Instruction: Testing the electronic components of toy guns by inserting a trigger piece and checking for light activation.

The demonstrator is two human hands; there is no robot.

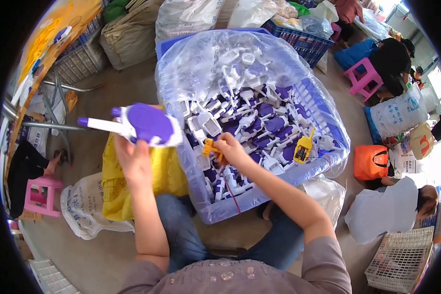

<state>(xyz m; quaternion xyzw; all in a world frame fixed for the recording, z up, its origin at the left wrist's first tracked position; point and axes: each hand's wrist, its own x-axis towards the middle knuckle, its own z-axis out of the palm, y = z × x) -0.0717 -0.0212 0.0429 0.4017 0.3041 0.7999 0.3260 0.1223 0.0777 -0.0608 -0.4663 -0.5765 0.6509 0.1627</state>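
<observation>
My left hand (132,159) grips a purple and white plastic toy piece (152,125) with a rounded purple body and a white stem tipped in purple. It is raised over a yellow sack, left of the big crate. In my right hand (230,149), fingers pinched, is a small orange-yellow plastic part (209,147); its exact kind is unclear. That hand is over the near left part of a blue crate (340,147) lined with clear plastic (191,54). Heaped inside are many similar purple and white pieces (274,125). A yellow piece with a dark panel (303,148) lies on the heap's right side.
A yellow sack (166,171) and a white sack (90,203) lie left of my legs. Full sacks (186,19) and another blue crate (299,46) stand behind. Pink stools (363,78), an orange bag (371,162), a white basket (399,257) and seated people (384,208) are around.
</observation>
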